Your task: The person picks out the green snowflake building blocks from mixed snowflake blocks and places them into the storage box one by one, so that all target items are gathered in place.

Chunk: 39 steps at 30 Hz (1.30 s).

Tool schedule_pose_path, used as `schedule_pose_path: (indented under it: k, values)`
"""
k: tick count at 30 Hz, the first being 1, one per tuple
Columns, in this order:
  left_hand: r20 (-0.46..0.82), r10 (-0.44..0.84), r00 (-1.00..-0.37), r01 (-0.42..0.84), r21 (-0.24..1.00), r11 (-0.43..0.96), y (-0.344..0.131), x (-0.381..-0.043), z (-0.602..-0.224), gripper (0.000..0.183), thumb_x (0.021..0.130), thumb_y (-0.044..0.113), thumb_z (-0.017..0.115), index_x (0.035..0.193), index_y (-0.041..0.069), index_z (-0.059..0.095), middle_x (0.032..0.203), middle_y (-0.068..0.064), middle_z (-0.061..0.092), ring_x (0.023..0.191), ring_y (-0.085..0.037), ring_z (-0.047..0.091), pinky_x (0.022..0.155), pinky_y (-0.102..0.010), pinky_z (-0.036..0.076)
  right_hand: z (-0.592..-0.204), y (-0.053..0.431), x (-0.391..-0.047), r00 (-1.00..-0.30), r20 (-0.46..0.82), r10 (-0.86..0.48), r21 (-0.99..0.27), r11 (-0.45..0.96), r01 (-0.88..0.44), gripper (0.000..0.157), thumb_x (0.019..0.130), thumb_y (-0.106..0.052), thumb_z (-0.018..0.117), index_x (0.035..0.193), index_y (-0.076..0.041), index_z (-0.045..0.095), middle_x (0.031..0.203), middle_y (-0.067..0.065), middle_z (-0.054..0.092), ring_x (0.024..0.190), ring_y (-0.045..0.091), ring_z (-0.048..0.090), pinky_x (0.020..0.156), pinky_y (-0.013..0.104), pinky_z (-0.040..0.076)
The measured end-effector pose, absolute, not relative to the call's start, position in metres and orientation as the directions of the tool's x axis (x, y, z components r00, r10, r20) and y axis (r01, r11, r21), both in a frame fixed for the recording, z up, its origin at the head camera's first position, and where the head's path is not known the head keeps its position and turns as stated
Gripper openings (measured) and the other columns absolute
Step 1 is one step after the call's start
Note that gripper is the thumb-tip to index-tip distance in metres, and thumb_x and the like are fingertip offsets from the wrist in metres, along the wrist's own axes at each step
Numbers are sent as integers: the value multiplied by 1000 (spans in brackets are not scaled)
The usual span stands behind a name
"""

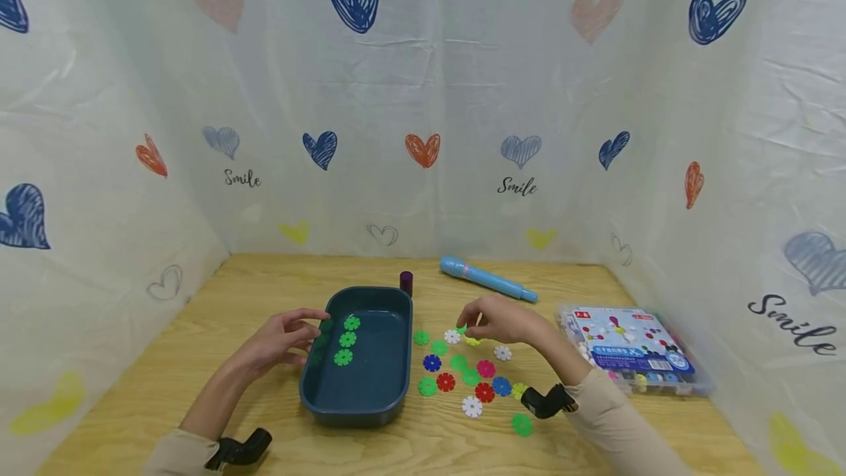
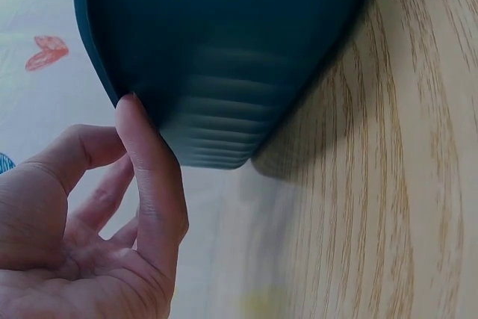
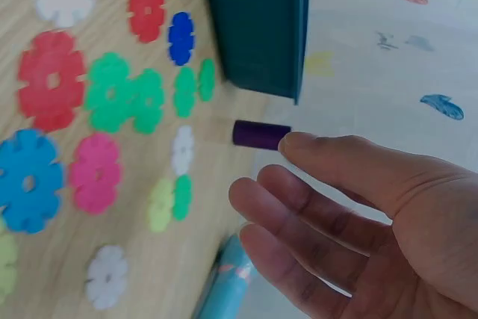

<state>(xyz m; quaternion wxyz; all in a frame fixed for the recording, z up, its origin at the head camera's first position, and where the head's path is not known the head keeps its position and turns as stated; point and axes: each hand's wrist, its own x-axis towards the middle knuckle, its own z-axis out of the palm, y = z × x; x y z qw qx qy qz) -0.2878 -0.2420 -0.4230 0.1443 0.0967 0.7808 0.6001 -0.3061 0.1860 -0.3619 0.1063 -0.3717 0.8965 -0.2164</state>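
A dark teal tray (image 1: pixel 380 395) stands on the table, with three green notched discs (image 1: pixel 347 339) in a row along its left side. My left hand (image 1: pixel 280 342) is at its left rim; in the left wrist view, a fingertip touches the rim from outside. My right hand (image 1: pixel 499 320) hovers right of the tray, fingers loosely bent. Nothing shows between its fingers in the right wrist view. Nearest below it are a green disc (image 3: pixel 181 198), a yellow disc (image 3: pixel 160 205) it overlaps, and a white disc (image 1: pixel 452 337).
Several more discs, among them a red disc (image 1: pixel 485 392) and a blue disc (image 1: pixel 501 386), lie scattered right of the tray. Behind stand a purple cylinder (image 1: pixel 406 283) and a light blue rod (image 1: pixel 489 280) lying flat. A clear plastic kit box (image 1: pixel 634 344) sits far right.
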Motion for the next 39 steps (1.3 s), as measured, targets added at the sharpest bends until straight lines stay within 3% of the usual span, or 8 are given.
schedule_pose_path:
  k: [14, 22, 26, 39]
  values:
    - [-112, 323, -940, -23, 963, 268, -240, -287, -419, 47, 98, 20, 60, 140, 2, 47, 102, -8, 63, 80, -16, 63, 64, -30, 59, -411, 208, -289, -720, 14, -694, -504, 617, -605, 13, 90, -9, 69, 103, -8, 71, 88, -1, 69, 65, 1, 57, 63, 18, 50]
    - [-122, 316, -941, -33, 962, 273, -240, -287, -419, 46, 99, 20, 59, 140, 3, 48, 102, -8, 63, 81, -17, 61, 64, -30, 58, -422, 202, -284, -724, 37, -689, -480, 623, -618, 16, 83, -20, 79, 95, -11, 72, 90, 1, 67, 77, 12, 58, 67, 19, 46]
    - [-132, 309, -942, -46, 961, 272, -240, -286, -420, 45, 99, 20, 58, 140, 4, 48, 102, -7, 61, 81, -17, 60, 63, -29, 57, -424, 199, -281, -743, 28, -669, -452, 654, -606, 19, 80, -24, 81, 94, -14, 72, 91, -3, 64, 80, 11, 54, 69, 20, 44]
    - [-130, 306, -943, -46, 963, 266, -239, -285, -420, 46, 99, 20, 58, 140, 3, 48, 101, -7, 62, 81, -17, 61, 63, -29, 57, -420, 190, -284, -741, -79, -667, -522, 661, -539, 15, 81, -14, 80, 93, -14, 72, 91, -4, 70, 83, 11, 63, 70, 20, 50]
